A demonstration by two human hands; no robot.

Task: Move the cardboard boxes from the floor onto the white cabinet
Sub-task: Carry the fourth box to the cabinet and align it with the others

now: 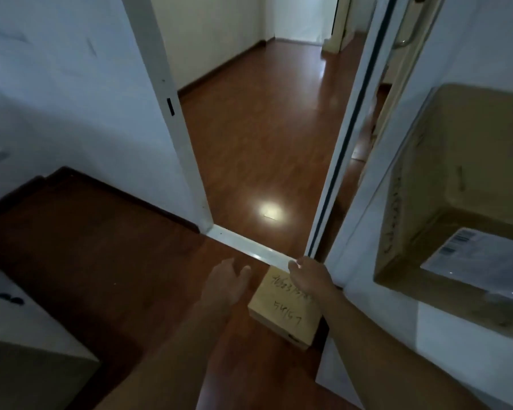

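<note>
A small flat cardboard box [285,312] with handwritten numbers lies on the wooden floor beside the foot of the white cabinet [456,365]. My right hand [308,276] hovers over the box's far end, fingers curled; whether it touches the box I cannot tell. My left hand [225,285] is just left of the box, fingers spread, holding nothing. A large cardboard box [462,184] with a white shipping label rests on top of the cabinet at the right.
An open doorway with a white frame [172,119] and a white threshold strip [243,244] leads to a hallway ahead. A door edge [347,137] stands right of the opening. White furniture [21,315] sits at the lower left.
</note>
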